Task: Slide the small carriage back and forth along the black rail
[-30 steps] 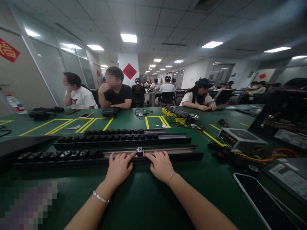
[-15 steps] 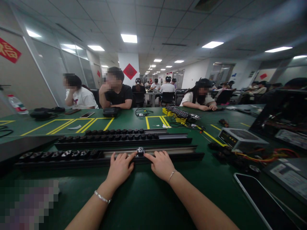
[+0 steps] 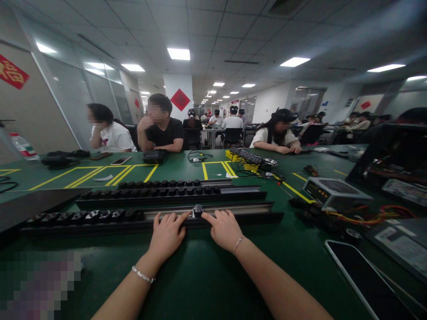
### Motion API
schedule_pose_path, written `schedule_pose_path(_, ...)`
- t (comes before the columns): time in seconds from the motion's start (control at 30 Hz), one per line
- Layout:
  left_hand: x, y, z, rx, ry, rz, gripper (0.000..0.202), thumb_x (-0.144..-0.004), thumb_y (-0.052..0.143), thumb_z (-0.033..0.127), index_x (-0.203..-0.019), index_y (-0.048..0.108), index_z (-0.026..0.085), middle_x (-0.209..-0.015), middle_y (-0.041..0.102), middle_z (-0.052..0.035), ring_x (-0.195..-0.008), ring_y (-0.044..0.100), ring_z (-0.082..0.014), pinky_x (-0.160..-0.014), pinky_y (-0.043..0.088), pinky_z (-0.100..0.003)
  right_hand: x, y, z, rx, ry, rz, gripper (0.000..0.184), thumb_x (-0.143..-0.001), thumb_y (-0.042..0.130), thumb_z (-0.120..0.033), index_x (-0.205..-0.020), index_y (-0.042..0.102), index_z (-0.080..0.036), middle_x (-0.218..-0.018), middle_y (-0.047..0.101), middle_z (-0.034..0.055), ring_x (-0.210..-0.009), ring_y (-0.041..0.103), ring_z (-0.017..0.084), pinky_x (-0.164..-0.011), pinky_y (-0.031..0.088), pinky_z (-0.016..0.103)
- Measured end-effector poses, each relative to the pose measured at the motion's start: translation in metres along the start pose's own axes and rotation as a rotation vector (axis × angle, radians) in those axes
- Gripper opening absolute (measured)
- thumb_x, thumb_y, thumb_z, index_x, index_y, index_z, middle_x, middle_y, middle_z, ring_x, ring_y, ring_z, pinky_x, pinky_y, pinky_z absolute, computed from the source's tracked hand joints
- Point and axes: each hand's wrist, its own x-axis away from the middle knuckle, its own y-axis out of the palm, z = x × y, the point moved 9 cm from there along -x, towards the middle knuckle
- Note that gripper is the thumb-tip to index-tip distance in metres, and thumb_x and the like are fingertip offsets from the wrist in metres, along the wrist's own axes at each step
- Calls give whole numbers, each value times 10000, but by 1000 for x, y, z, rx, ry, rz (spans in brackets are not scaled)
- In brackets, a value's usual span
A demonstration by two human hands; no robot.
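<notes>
A small black socket-like block (image 3: 198, 210) stands on the nearest black rail (image 3: 247, 217), in its metal-lined channel. My left hand (image 3: 168, 233) lies over the rail's front edge, fingers stretched out, its index fingertip just left of the block with a narrow gap between. From the other side, the index fingertip of my right hand (image 3: 225, 229) is at the block's right edge, apparently touching it; the remaining fingers are loosely bent and hold nothing. Several round-topped black sockets (image 3: 91, 216) fill the left part of the same rail.
Behind are two more rails (image 3: 233, 195) with rows of black sockets. On the right lie a phone (image 3: 363, 275), a metal power supply box (image 3: 336, 193) and loose cables (image 3: 373, 217). A yellow-based socket strip (image 3: 248, 156) lies farther back. People (image 3: 167, 131) sit across the green table.
The block has shifted slightly to the right, away from my left index fingertip, and a small gap shows there now. Both hands are nearly where they were.
</notes>
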Motion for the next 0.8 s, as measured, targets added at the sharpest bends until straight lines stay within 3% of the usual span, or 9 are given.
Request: schedule_pose_path(0.8,1,0,-1,7,9,19,450,-825,425,252,-1260,487,353,-952,617,-16,-947,532,-201,-1027,197,-480,1,-2,8,-29,22,20,452,-807,436,-193,-1237,491,-319,-953,605,51,-935,510,196,-888,273,340)
